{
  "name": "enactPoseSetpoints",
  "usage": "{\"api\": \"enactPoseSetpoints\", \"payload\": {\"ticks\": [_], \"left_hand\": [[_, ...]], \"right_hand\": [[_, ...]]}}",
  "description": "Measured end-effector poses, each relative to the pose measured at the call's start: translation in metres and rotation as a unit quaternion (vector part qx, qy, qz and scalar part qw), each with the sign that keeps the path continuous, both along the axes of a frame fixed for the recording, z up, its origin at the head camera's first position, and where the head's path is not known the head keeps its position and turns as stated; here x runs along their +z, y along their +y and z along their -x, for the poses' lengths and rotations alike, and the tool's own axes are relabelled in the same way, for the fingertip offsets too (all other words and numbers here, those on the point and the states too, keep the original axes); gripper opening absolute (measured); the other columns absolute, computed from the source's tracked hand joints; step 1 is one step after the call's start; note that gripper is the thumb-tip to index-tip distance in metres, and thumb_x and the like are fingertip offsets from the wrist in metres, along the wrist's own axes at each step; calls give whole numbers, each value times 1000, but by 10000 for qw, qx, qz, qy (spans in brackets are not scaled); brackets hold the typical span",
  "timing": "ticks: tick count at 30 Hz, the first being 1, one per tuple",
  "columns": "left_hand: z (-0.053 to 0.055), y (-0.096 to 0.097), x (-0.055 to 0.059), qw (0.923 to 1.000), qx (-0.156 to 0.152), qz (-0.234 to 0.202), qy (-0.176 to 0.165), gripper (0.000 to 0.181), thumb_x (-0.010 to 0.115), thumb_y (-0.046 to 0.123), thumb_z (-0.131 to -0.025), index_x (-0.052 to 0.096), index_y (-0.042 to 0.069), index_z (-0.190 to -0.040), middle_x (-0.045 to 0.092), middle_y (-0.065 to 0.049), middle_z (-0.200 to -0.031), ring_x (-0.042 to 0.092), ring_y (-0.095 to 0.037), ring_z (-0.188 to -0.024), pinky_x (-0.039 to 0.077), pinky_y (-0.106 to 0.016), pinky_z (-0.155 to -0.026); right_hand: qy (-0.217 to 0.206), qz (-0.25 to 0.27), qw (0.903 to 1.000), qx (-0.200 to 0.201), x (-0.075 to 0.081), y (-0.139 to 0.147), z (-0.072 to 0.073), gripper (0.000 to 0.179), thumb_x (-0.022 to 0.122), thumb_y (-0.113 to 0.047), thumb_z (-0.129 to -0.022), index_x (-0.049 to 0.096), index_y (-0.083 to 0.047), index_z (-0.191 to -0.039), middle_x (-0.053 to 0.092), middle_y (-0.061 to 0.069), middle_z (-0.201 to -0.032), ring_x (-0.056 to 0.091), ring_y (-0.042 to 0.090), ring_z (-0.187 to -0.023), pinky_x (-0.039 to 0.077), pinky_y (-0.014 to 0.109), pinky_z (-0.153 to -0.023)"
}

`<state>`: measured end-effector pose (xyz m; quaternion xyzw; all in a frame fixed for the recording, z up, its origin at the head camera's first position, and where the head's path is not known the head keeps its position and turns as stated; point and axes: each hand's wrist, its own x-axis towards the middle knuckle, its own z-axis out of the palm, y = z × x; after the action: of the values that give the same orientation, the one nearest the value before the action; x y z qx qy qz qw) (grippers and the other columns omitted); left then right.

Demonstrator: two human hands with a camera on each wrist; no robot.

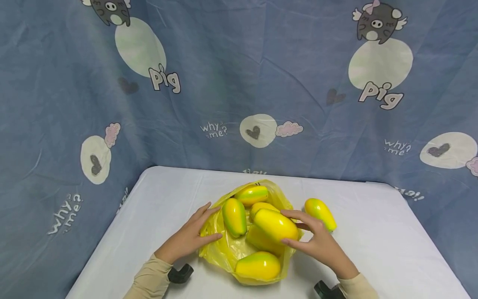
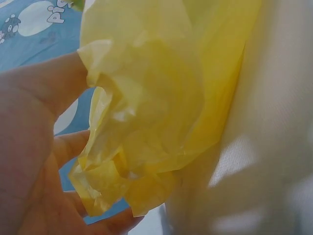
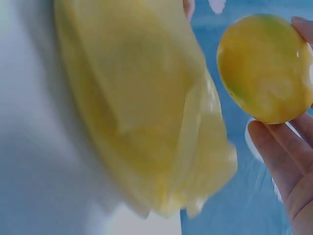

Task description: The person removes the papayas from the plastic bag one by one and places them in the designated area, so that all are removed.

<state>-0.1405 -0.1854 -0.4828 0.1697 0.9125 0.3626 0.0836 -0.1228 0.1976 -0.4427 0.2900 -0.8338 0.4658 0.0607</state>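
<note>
Hanging behind the held fruit (image 1: 276,225), the backdrop (image 1: 224,83) reads — "pig".

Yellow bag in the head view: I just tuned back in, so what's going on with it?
A person's right hand grips a fruit over the right side of the bag's mouth. The left hand is at the other side, fingers spread against the bag. More fruit sits inside, and one loose fruit lies on the table to the right. Whether the gripped one is going in or coming out, I can't tell.
</note>
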Motion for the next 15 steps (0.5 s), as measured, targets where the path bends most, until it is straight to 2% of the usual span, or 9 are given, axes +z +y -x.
{"api": "enactPoseSetpoints", "payload": {"ticks": [6,9,15], "left_hand": [[0,1,1,10000,-16,20,44,76,71,56,-94,37,34,-159,21,-18,-171,27,-47,-155,35,-73,-114],[0,1,2,10000,-18,11,22,77,71,56,-94,38,33,-159,21,-18,-171,27,-47,-155,35,-73,-115],[-1,2,3,10000,-14,24,-1,78,70,59,-93,37,33,-159,21,-18,-171,27,-47,-155,34,-73,-115]], "right_hand": [[-205,326,9990,-237,-11,24,-5,61,87,-10,-83,63,-17,-139,67,1,-138,59,-3,-129,62,28,-91],[-199,371,9984,-384,-18,35,-8,61,87,-7,-82,63,-17,-138,67,0,-137,60,-3,-125,62,27,-88],[-97,244,9970,-734,-30,58,-15,62,86,-2,-81,62,-6,-139,66,-1,-136,60,-7,-120,62,24,-86]]}}
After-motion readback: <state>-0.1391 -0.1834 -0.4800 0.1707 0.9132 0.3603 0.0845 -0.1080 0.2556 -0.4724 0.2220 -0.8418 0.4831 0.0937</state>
